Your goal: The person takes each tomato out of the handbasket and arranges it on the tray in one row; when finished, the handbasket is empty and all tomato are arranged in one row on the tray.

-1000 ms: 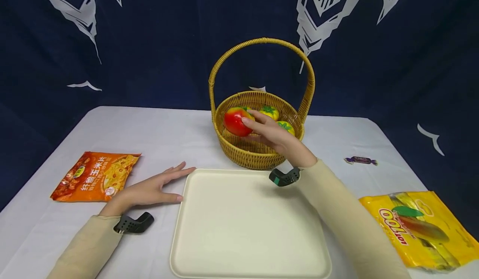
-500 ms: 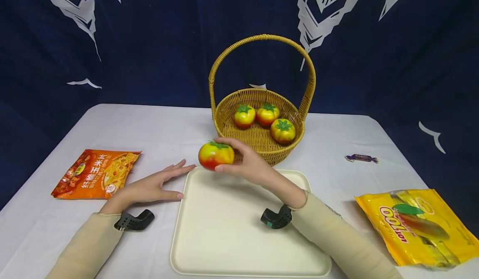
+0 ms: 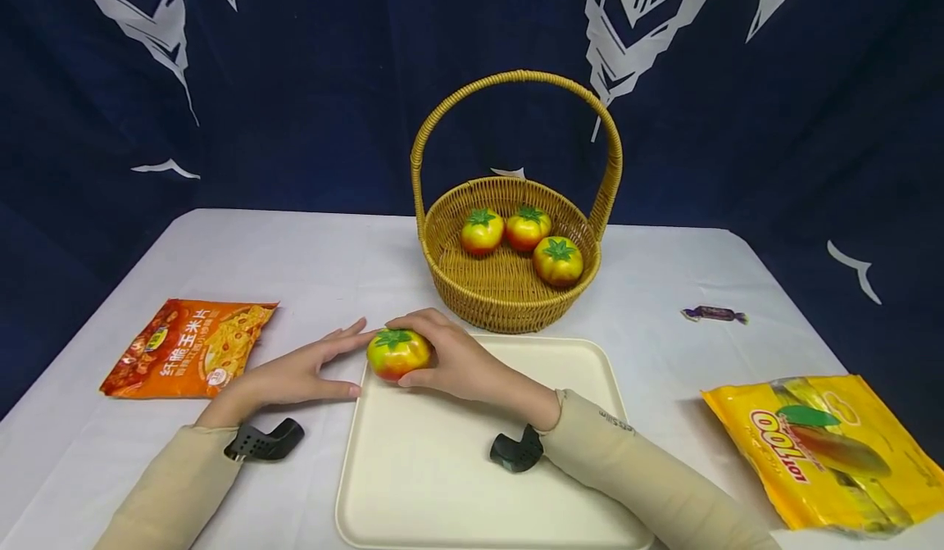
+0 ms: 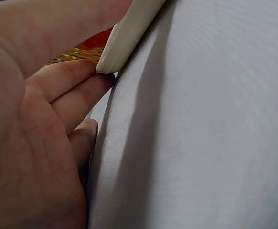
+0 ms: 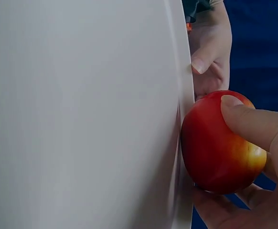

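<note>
My right hand (image 3: 460,361) holds a yellow-and-red tomato (image 3: 397,355) with a green leafy top, thumb and fingers around its sides. In the right wrist view the tomato (image 5: 215,148) shows its red side, low against the rim of the cream tray (image 5: 81,114). On the head view it is over the back left corner of the tray (image 3: 479,468). My left hand (image 3: 295,374) rests at the tray's left edge, fingers extended; in the left wrist view its fingertips touch the tray rim (image 4: 124,43). Behind the tray, a wicker basket (image 3: 490,312) holds 3 similar tomatoes (image 3: 558,261).
An orange snack bag (image 3: 192,349) lies left of my left hand. On the right are a small purple-wrapped candy (image 3: 714,314) and a yellow mango-printed bag (image 3: 826,452). The basket's tall handle (image 3: 519,77) arches upward. A dark blue curtain (image 3: 317,83) hangs behind the table.
My right hand has carried the tomato out of the basket, leftward and down to the tray's back left corner. The left hand has stayed at the tray's edge.
</note>
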A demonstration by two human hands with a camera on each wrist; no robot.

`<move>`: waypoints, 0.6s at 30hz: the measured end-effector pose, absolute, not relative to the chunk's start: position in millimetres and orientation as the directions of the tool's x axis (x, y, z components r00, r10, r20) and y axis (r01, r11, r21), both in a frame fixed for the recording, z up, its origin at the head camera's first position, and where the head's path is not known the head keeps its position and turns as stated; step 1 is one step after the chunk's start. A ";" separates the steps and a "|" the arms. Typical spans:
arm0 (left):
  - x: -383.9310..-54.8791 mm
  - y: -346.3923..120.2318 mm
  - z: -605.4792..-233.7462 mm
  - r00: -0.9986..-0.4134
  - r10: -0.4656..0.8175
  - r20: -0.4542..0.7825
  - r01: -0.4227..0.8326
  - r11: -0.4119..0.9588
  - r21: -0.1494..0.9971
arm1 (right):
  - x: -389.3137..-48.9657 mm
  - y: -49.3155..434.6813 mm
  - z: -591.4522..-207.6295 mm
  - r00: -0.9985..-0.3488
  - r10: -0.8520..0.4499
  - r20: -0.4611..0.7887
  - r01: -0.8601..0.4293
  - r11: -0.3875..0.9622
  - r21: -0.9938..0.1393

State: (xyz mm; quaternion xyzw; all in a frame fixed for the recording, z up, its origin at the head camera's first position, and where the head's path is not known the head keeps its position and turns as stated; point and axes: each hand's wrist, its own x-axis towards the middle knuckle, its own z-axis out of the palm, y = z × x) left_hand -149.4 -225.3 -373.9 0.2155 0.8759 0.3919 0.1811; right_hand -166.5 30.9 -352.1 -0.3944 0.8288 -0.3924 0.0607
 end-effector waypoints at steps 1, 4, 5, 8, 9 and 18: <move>-149.3 -225.9 -373.9 -0.842 0.519 -0.146 0.239 0.601 0.763 | -166.5 29.8 -352.2 -0.674 -0.705 0.220 -0.616 0.373 -0.694; -148.6 -227.4 -373.4 -0.842 0.521 -0.137 0.248 0.600 0.760 | -167.6 27.1 -353.3 -0.659 -0.710 0.247 -0.633 0.347 -0.692; -148.5 -228.0 -373.4 -0.842 0.522 -0.134 0.250 0.598 0.761 | -168.3 26.3 -354.3 -0.659 -0.709 0.253 -0.633 0.340 -0.696; -148.2 -229.2 -373.6 -0.839 0.529 -0.125 0.257 0.588 0.767 | -171.0 25.2 -358.3 -0.665 -0.700 0.262 -0.622 0.324 -0.713; -148.3 -229.3 -373.8 -0.837 0.533 -0.123 0.260 0.586 0.767 | -171.8 25.1 -359.6 -0.668 -0.696 0.265 -0.618 0.320 -0.717; -148.3 -226.6 -373.5 -0.837 0.532 -0.124 0.255 0.581 0.773 | -172.5 26.7 -363.4 -0.684 -0.678 0.268 -0.599 0.312 -0.738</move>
